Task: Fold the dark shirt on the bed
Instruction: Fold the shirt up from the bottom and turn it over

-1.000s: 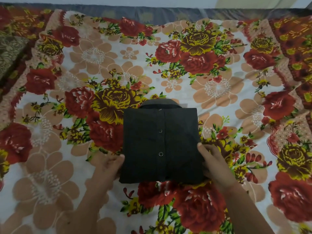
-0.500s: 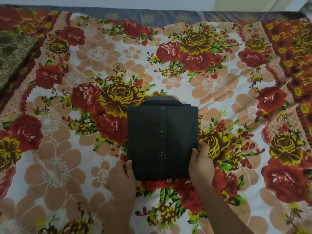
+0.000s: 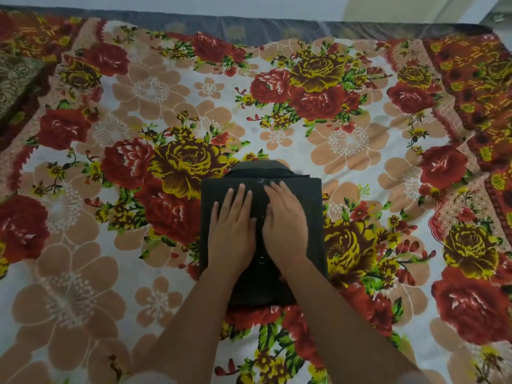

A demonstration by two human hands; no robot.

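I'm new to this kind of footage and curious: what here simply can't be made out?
- Head view: the middle of the dark shirt lies under the left hand and right hand.
- Its near edge is hidden behind both forearms.
- The underside folds and sleeves are tucked out of sight.
- The patterned cloth at far left is cut off by the frame.

Home bedroom, bed (image 3: 360,167) under floral bedsheet (image 3: 155,90), plain wall (image 3: 194,6) behind

Bedspread (image 3: 360,167) around folded shirt (image 3: 310,195) lies bare.
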